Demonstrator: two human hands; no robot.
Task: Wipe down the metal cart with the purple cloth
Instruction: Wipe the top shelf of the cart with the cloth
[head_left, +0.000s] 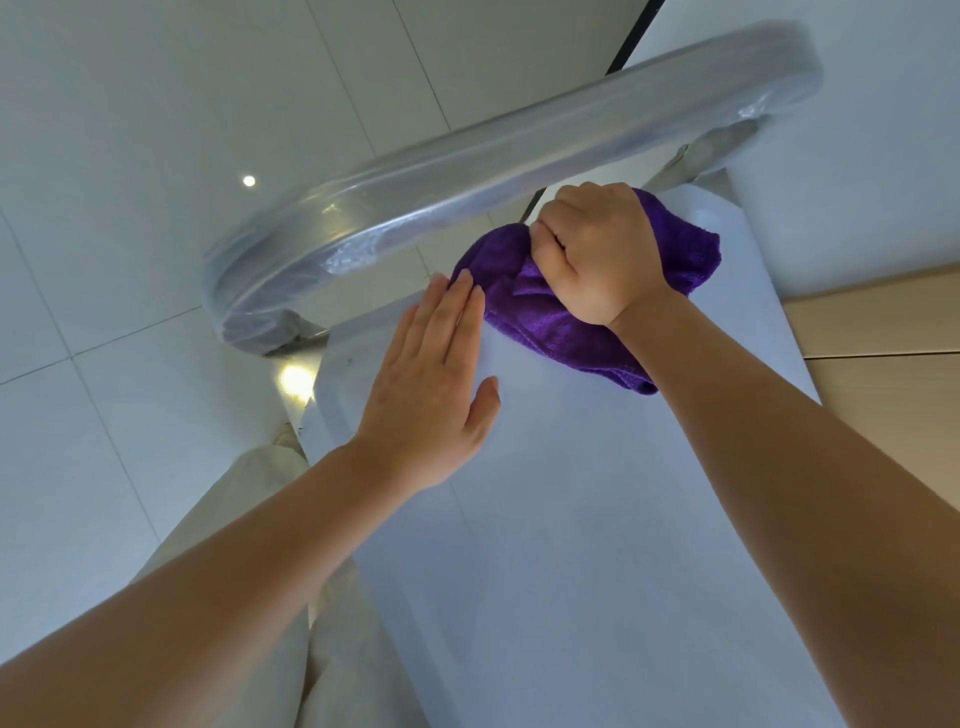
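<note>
Leftmost, my left hand (428, 384) lies flat and open on the metal cart (597, 545), fingertips touching the edge of the purple cloth (550, 317). My right hand (597, 254) is clenched around the bunched cloth, pressing it onto the cart's top beneath the plastic-wrapped handle (467, 156).

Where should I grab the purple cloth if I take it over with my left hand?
Take the bunched near-left fold of the purple cloth, coming from the left along the cart top. That edge lies bare right by the left hand, whose fingertips already touch it. The right hand covers the cloth's middle, and the wrapped handle likely crowds any approach from the far side.
</note>
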